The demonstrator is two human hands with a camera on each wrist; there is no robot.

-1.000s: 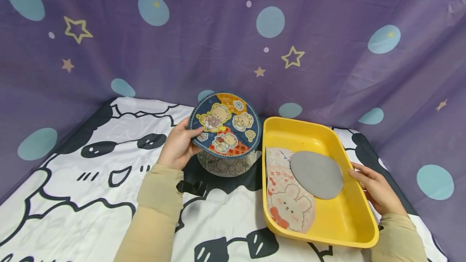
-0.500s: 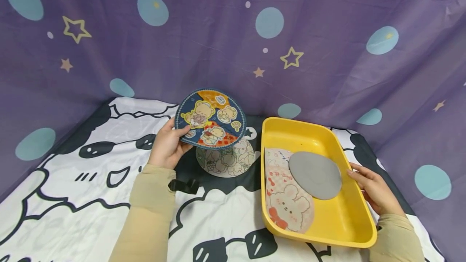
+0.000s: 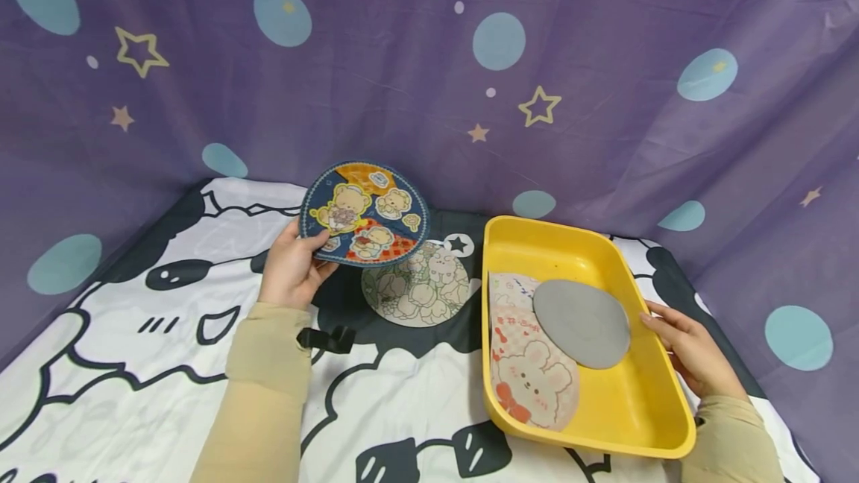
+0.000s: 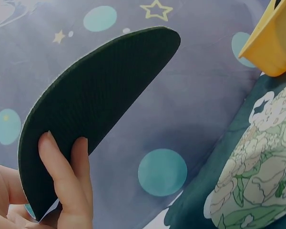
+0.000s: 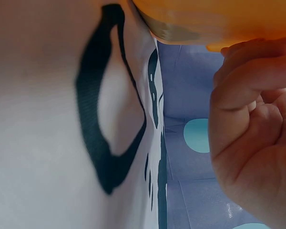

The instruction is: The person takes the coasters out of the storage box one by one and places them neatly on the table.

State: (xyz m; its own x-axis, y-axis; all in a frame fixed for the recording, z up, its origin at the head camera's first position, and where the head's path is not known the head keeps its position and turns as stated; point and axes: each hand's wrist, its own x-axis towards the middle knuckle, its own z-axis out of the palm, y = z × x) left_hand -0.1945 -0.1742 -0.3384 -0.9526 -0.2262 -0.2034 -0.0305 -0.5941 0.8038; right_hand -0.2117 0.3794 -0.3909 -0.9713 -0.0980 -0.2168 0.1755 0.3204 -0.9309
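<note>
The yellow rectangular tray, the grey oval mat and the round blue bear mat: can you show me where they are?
Yellow rectangular tray (image 3: 627, 405), head view: bare floor.
Grey oval mat (image 3: 582, 323), head view: upper face's middle.
Round blue bear mat (image 3: 365, 214), head view: printed face's middle.

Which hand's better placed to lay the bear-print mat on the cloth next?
The left hand, I'd judge: it holds the bear-print mat above the cloth, while the right hand is at the right rim of the yellow tray.

Room over floral mat (image 3: 419, 300), disc (image 3: 365, 213) upper-left, tray (image 3: 624, 405) right; curtain (image 3: 396, 58) behind
</note>
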